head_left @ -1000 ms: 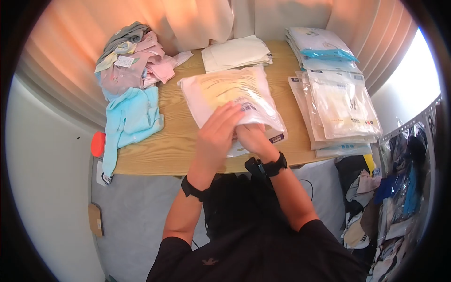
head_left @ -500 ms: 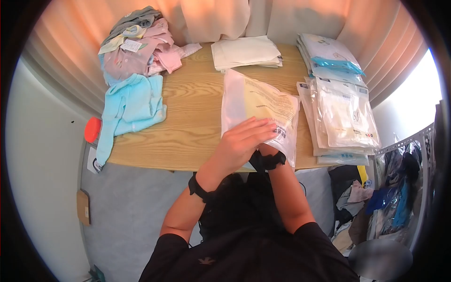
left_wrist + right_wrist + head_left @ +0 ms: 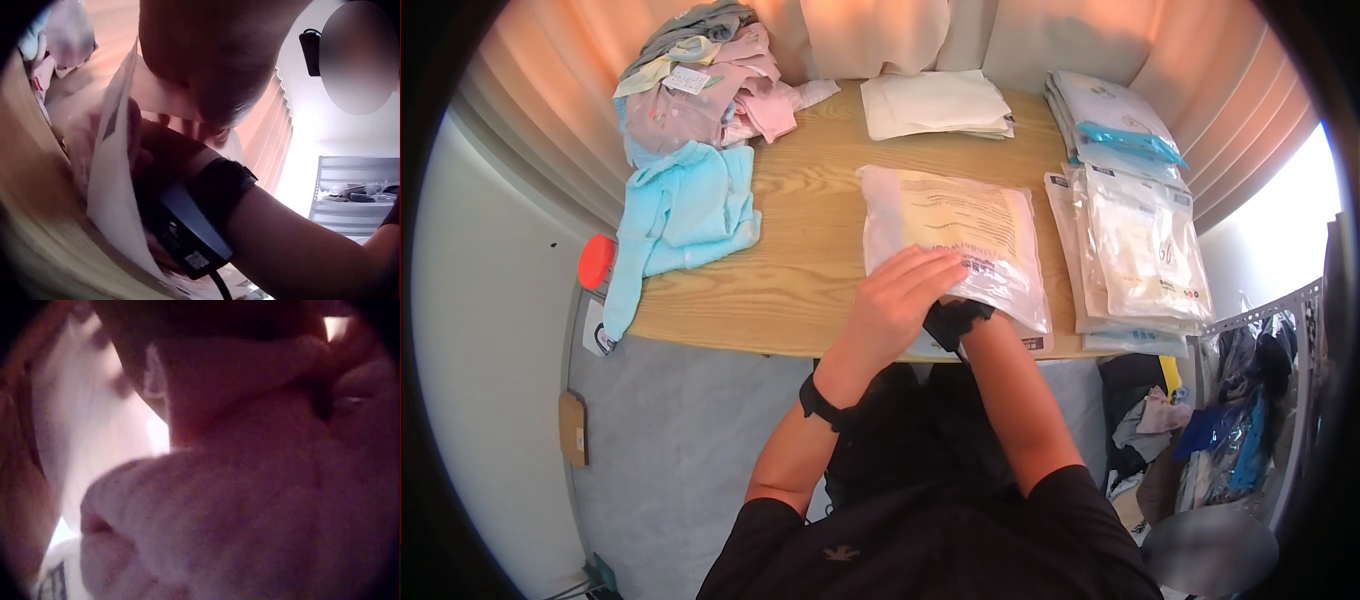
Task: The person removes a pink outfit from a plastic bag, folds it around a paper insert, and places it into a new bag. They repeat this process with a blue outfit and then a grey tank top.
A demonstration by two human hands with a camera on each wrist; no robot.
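A white, partly see-through garment bag (image 3: 960, 205) with printed lettering and a yellowish patch lies at the table's front. My left hand (image 3: 905, 300) rests on top near its mouth, fingers stretched across the plastic. My right hand (image 3: 172, 144) reaches inside the bag to about the wrist. In the head view the plastic and my left hand cover it. Folded, soft, pale fabric (image 3: 231, 506) fills much of the right wrist view, close by a fingertip (image 3: 353, 400). I cannot tell whether the right fingers grip it.
A light-blue garment (image 3: 690, 210) and a heap of pink and grey clothes (image 3: 700, 95) lie on the left. Flat white bags (image 3: 935, 100) lie at the back; packed bags (image 3: 1140, 240) are stacked on the right. A red lid (image 3: 596, 262) sits by the left edge.
The bag shifted right and was drawn over my right hand up to the wrist, then settled flatter on the table. My left hand stayed on top of it.
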